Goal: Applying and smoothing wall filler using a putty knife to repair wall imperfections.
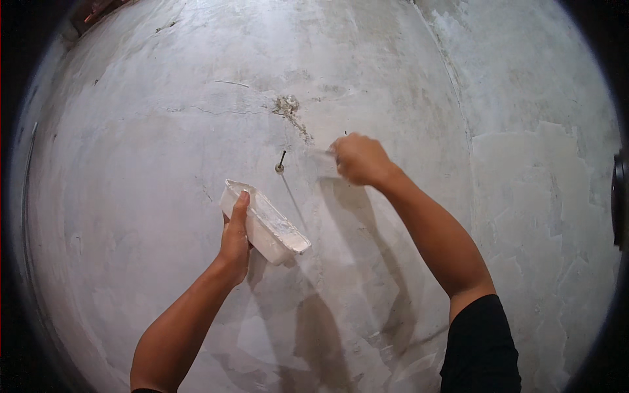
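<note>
Right sleeve (pixel 481 347): black, nearest the camera at about 5 o'clock, with the bare forearm rising from it toward the centre.
Left hand (pixel 236 239): at about 8 o'clock of centre, clasped around the long side of a white tub, thumb lying over its rim.
White tub (pixel 267 223): a shallow rectangular container smeared with white filler, tilted, held just off the wall.
Right hand (pixel 359 159): just past centre toward 1 o'clock, closed on a small flat scraper.
Scraper (pixel 322 154): its pale blade is pressed to the wall, pointing toward 9 o'clock.
Nail (pixel 280 162): sticks out of the wall just left of the blade.
Crack (pixel 291 111): rough chipped patch at 12 o'clock, looks unfilled.
Wall (pixel 524 196): grey plaster with lighter patches on the right that appear already skimmed; by my judgement the work is partway.
</note>
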`<state>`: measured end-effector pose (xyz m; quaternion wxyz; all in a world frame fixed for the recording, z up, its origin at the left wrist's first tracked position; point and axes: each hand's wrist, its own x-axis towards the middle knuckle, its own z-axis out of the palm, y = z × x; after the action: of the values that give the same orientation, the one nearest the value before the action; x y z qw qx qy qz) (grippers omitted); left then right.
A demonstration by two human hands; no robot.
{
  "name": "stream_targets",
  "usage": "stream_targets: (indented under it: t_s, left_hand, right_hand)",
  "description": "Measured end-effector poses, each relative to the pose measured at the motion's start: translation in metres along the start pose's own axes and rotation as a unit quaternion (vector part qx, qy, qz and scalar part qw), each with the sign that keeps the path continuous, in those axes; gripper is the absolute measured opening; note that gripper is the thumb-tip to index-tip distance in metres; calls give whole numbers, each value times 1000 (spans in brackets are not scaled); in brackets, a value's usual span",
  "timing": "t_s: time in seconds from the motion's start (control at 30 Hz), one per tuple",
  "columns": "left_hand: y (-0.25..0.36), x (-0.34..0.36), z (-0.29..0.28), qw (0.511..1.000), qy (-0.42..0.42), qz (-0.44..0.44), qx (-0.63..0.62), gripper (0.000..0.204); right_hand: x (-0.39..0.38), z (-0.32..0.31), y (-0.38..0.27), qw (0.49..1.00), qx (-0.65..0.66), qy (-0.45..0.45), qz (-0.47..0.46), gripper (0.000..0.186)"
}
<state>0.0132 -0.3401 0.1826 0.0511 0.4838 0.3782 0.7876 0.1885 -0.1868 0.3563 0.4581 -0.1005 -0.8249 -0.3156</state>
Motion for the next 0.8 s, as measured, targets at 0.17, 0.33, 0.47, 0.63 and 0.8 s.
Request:
stream_targets:
  t_s: [0.17,0.33,0.47,0.63,0.8]
  left_hand:
    - [-16,19,-10,998,-46,-13,-40,103]
    - [-7,39,-42,992,-98,-57,-62,101]
    - [-7,49,-55,977,-170,-50,-117,96]
    - [4,38,-48,989,-115,-43,-86,107]
    - [4,42,-52,989,-103,-63,-88,107]
  right_hand:
    - [30,-8,32,990,-1,118,75,30]
    - [57,-10,35,981,-66,110,144,27]
    - [69,-4,41,974,-94,71,191,33]
    - [57,0,8,978,-135,14,158,29]
    - [59,-9,-12,988,-100,54,102,22]
